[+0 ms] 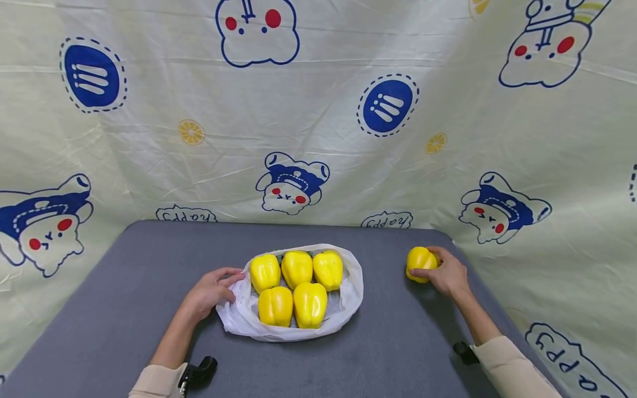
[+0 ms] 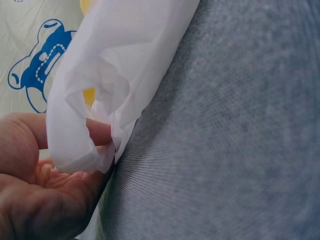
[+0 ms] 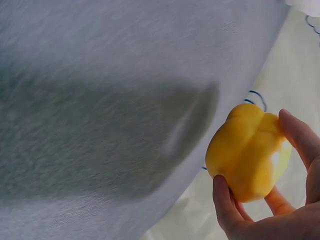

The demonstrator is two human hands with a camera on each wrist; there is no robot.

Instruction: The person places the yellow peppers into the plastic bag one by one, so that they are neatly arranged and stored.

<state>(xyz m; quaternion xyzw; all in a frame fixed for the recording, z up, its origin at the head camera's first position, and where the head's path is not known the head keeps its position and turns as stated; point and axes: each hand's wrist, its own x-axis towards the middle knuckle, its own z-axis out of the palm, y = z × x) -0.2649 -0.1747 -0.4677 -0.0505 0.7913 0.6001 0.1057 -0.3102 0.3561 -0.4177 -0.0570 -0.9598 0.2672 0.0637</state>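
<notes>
A white plastic bag [image 1: 233, 319] lies spread open on the table, with several yellow bell peppers [image 1: 297, 269] inside in two rows. My left hand [image 1: 208, 294] is at the bag's left end and holds its rim; in the left wrist view the fingers [image 2: 100, 132] reach behind the crumpled plastic, which hides part of them. Off to the right, my right hand [image 1: 450, 275] grips a single yellow bell pepper [image 1: 419, 261] between thumb and fingers. The right wrist view shows this pepper held clear of the table, its shadow falling on the cloth.
A grey cloth-covered table [image 1: 124, 287] spans the space under both hands. Behind and beside it hangs a pale printed curtain [image 1: 328, 188] with blue cartoon figures. A dark strap device [image 1: 201, 373] sits at the left wrist, another [image 1: 465, 352] at the right.
</notes>
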